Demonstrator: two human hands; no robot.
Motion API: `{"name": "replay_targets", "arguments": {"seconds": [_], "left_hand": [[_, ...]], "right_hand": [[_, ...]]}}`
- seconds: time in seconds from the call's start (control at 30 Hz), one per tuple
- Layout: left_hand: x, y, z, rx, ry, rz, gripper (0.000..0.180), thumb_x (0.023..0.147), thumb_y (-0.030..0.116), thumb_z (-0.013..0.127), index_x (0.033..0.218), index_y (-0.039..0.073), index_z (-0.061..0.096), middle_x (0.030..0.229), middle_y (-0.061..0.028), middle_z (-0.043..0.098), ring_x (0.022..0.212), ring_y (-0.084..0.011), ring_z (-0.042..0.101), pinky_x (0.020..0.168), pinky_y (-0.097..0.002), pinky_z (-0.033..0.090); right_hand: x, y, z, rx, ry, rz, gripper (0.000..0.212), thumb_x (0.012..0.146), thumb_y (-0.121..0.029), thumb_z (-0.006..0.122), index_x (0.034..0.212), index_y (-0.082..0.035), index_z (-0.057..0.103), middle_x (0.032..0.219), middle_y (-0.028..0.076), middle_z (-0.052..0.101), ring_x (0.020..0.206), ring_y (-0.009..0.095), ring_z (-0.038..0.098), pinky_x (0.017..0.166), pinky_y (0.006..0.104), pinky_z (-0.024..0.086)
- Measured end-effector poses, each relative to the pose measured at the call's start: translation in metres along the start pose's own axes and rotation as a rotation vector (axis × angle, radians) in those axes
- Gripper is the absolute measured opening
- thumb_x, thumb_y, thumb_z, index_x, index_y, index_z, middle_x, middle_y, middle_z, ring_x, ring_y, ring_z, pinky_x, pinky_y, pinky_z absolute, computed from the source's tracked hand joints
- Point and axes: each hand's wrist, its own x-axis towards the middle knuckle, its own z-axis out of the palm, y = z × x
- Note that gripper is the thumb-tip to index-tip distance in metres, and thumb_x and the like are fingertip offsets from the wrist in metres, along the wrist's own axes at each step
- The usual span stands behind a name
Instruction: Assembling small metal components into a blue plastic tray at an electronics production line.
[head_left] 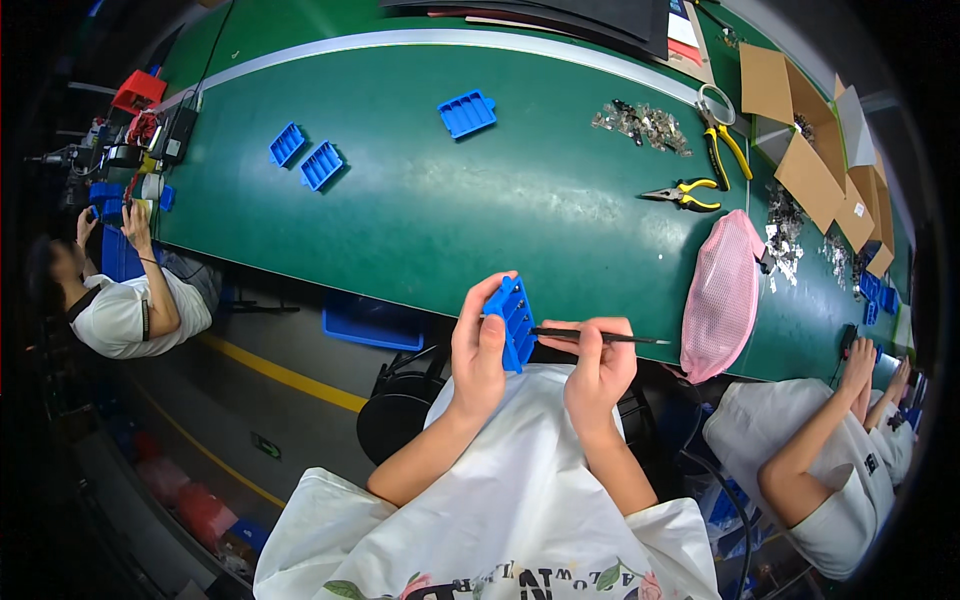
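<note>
My left hand is closed round a small blue plastic compartment tray, tilted up near the table's front edge. Thin dividers split its inside, and a few small dark spots show in it, too small to name. In my right hand is a pair of black tweezers, pinched between thumb and fingers. Their points reach the tray's right side; whether they grip anything cannot be seen. Farther off on the green table lie similar blue trays: one in the middle and two toward the left.
Yellow-handled pliers, diagonal cutters and a heap of small metal parts lie at the right. Beside them are a pink mesh pouch and open cardboard boxes. Co-workers sit at left and right.
</note>
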Motion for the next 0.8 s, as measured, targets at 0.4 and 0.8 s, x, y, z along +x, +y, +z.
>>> {"name": "replay_targets", "arguments": {"seconds": [0.4, 0.8], "left_hand": [[0.000, 0.005, 0.005, -0.198, 0.085, -0.152, 0.058, 0.092, 0.052, 0.039, 0.125, 0.004, 0.040, 0.107, -0.0072, 0.053, 0.091, -0.0174, 0.055, 0.067, -0.0299, 0.048], [0.002, 0.032, 0.021, -0.336, -0.005, -0.131, 0.066, 0.091, 0.058, 0.023, 0.122, 0.003, 0.041, 0.105, -0.0131, 0.052, 0.097, -0.0226, 0.052, 0.085, -0.0335, 0.042]], "right_hand": [[-0.001, -0.003, 0.003, -0.205, -0.076, -0.046, 0.007, 0.087, 0.003, 0.053, 0.082, 0.007, 0.057, 0.079, 0.011, 0.066, 0.070, 0.017, 0.067, 0.062, 0.0246, 0.053], [0.013, -0.047, 0.030, 0.005, -0.116, -0.247, 0.008, 0.093, -0.004, 0.044, 0.089, 0.003, 0.042, 0.077, 0.022, 0.064, 0.067, 0.024, 0.067, 0.058, 0.0271, 0.053]]}}
